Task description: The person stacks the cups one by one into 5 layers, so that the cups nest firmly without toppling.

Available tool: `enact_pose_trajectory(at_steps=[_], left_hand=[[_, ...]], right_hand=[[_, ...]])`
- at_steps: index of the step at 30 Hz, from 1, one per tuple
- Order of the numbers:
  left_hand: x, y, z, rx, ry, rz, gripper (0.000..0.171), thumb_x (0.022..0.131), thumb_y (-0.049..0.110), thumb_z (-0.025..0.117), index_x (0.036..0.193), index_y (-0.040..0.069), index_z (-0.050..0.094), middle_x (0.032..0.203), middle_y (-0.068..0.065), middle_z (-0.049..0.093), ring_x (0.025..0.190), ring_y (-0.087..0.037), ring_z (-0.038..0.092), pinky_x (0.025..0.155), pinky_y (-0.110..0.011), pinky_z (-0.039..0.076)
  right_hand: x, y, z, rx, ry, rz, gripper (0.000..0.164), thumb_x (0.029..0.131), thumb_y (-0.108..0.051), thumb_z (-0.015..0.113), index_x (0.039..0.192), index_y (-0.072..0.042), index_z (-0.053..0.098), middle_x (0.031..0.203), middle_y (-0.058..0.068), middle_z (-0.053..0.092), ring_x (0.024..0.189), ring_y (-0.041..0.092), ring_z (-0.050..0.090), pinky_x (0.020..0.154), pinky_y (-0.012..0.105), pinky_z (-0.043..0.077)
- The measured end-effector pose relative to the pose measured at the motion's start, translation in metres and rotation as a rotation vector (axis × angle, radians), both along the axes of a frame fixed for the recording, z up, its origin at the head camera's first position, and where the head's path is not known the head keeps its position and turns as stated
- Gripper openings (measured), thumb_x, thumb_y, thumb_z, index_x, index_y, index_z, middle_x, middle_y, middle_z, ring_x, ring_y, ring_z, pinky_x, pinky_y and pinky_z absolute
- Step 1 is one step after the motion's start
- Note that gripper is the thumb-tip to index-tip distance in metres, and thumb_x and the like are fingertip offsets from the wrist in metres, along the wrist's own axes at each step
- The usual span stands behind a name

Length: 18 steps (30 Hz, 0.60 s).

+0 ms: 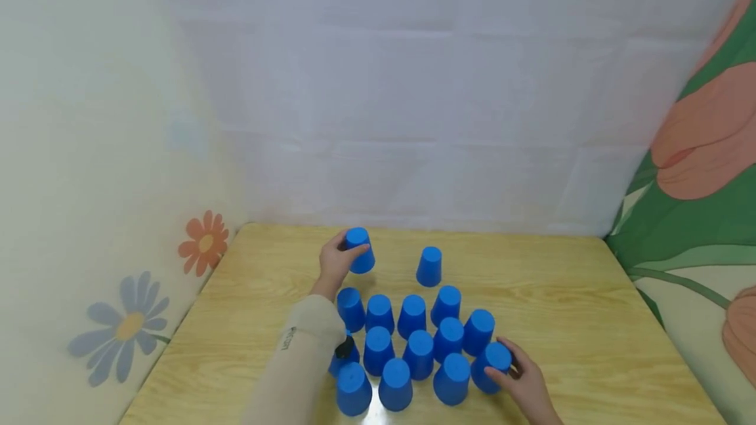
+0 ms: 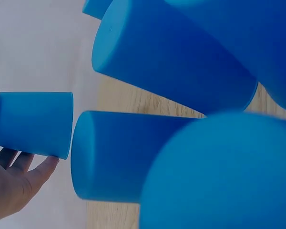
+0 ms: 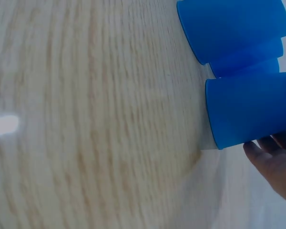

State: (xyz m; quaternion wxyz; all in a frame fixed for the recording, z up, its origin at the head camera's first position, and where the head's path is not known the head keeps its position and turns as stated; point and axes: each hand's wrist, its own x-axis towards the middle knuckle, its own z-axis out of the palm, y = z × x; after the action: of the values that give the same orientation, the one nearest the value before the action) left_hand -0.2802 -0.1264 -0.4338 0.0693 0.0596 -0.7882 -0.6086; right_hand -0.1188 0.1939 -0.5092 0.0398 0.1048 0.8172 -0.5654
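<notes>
Toward the back of the table, my left hand [image 1: 335,261] grips an upside-down blue cup [image 1: 359,251], thumb on the near side and fingers round the other. The left wrist view also shows this held cup [image 2: 31,124]; it seems to hang slightly above the tabletop. At the right end of the cup group, my right hand [image 1: 524,382] holds another upside-down blue cup [image 1: 487,372] between thumb and fingers. In the right wrist view that cup [image 3: 252,109] is close to a neighbouring cup [image 3: 233,28]; whether its rim touches the table I cannot tell.
Several more upside-down blue cups [image 1: 411,317] stand close together between the hands on the wooden table [image 1: 567,294]. A single blue cup [image 1: 430,267] stands farther back, right of my left hand. Behind the table hangs a white cloth [image 1: 413,117]; flower-patterned hangings [image 1: 130,326] flank it.
</notes>
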Motion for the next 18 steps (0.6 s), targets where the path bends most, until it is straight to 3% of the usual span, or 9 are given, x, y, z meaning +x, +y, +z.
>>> enact_pose_trajectory(at_steps=[7,18], left_hand=[[-0.009,0.013,-0.002,-0.019,-0.036,-0.011,0.053,0.075,0.022,0.068,0.122,0.011,0.048,0.122,-0.012,0.047,0.112,-0.028,0.04,0.091,-0.043,0.034],[-0.019,0.031,-0.011,0.019,-0.062,-0.053,0.057,0.076,0.017,0.067,0.126,0.006,0.043,0.125,-0.016,0.042,0.115,-0.031,0.037,0.093,-0.045,0.031]], right_hand=[[0.002,0.001,-0.002,-0.036,-0.001,-0.041,0.065,0.07,-0.027,0.07,0.124,-0.003,0.042,0.122,0.021,0.043,0.112,0.038,0.038,0.087,0.047,0.037],[0.0,-0.001,-0.007,-0.098,-0.026,-0.069,0.064,0.071,-0.028,0.07,0.124,-0.005,0.044,0.123,0.018,0.044,0.114,0.037,0.036,0.088,0.052,0.033]])
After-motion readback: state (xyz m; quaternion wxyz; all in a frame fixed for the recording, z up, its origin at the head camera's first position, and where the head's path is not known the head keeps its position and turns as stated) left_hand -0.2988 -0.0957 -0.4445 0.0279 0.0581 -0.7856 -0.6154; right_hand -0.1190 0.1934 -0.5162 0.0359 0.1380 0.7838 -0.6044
